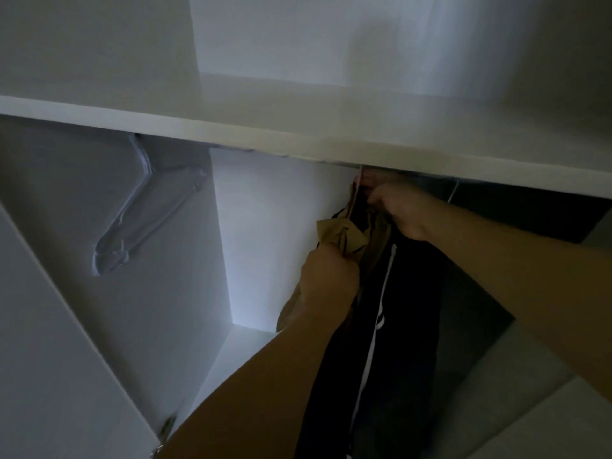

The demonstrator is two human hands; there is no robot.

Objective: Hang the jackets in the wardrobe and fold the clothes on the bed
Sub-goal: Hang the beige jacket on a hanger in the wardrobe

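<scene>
Inside the white wardrobe (275, 226), a tan jacket (341, 235) hangs just under the shelf (298, 134). My left hand (328, 276) grips the tan jacket's fabric near its collar. My right hand (402, 208) is curled around the top of the hanger, up by the rail that the shelf hides. A black jacket (397, 326) with a white zip line hangs right beside the tan one, below my right hand. What my right fingers hold is partly hidden in shadow.
A bunch of white plastic hangers (142, 213) hangs at the left of the compartment. The open wardrobe door (49, 359) stands at the lower left, with a hinge near its bottom edge. A dark panel (530, 213) lies behind the jackets on the right.
</scene>
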